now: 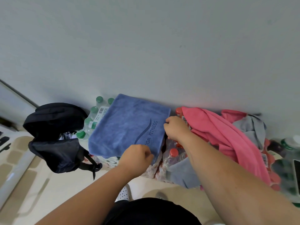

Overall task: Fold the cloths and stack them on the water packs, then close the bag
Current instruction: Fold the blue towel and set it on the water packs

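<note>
Our left hand [136, 157] curls its fingers round the near right corner of the folded blue microfibre towel [128, 127]. Our right hand [176, 129] pinches the same towel's right edge, at about three o'clock of it. The towel lies flat, printed side up, across the shrink-wrapped pack of green-capped water bottles [91, 117].

It looks soft, light and limp, so we judge it would sag if lifted by one corner. Holding one edge at two places should keep the fold square.

At three o'clock of the right hand a crumpled pink cloth [219, 132] drapes over the pack of red-capped bottles [174, 153]. A rumpled grey cloth [250, 125] lies beyond it, and both are unfolded. At nine o'clock of the towel the black fabric backpack [55, 135] gapes open.
</note>
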